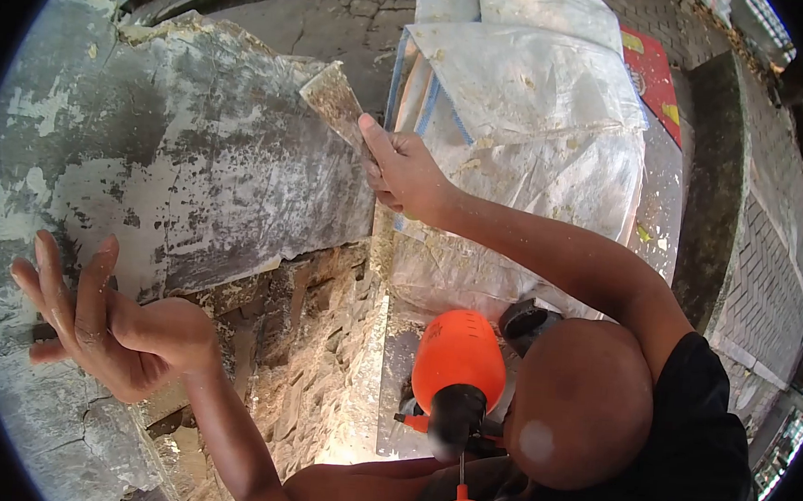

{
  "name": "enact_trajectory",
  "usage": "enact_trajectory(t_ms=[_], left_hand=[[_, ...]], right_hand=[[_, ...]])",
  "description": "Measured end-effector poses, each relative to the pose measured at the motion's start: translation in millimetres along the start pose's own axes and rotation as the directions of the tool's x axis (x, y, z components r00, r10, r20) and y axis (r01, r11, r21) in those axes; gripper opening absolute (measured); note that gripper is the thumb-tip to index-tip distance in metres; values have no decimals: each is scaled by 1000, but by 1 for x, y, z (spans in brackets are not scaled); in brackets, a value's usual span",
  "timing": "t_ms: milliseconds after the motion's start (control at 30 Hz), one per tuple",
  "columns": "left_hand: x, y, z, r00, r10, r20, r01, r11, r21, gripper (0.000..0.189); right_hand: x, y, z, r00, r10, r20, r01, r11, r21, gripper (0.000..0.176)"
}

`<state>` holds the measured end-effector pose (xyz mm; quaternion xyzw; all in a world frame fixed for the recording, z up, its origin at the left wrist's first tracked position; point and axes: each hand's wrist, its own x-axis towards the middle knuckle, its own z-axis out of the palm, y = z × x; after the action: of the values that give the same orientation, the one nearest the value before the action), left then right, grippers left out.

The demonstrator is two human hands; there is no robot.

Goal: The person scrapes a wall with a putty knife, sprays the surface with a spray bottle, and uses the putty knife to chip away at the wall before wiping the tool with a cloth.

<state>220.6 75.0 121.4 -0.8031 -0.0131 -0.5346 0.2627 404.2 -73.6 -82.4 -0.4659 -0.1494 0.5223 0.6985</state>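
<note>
A plaster-smeared scraper (335,100) with a wide flat blade is held in my right hand (409,172). The fingers wrap its handle and the thumb lies along it, blade pointing up and left over the far edge of a grey slab-like surface (240,165) with patchy, flaking white coating. At the left, my left hand (103,323) overlaps the same surface, fingers spread and slightly curled, holding nothing. An orange pump sprayer (460,355) with a black neck and orange plunger handle stands near my bent knee (582,403).
Folded white woven sheeting (543,84) with blue stitched edges lies beyond my right arm. A red printed piece (653,82) pokes out beside it. Rough exposed masonry (308,328) drops away below the grey surface. A concrete kerb (712,179) runs along the right, beside patterned paving.
</note>
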Motion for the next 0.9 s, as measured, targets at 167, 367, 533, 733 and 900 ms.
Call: enact_trajectory(t_ms=[167,367,533,733,900], left_hand=[[1,1,2,1000,-23,-11,23,1000,-21,50],[-1,1,0,1000,-23,-8,23,1000,-15,46],[0,-3,3,1000,1,-19,-2,999,-51,42],[0,-2,-1,999,-3,36,2,1000,21,40],[-5,-5,1,1000,-8,24,10,998,-58,40]], right_hand=[[-8,0,2,996,90,23,-91,995,35,64],[-17,-12,8,983,182,11,-183,981,71,63],[-20,-10,4,983,182,36,-184,982,41,63],[-27,-11,13,976,218,4,-218,974,64,62],[-11,10,-5,997,-40,-63,23,968,-249,71]])
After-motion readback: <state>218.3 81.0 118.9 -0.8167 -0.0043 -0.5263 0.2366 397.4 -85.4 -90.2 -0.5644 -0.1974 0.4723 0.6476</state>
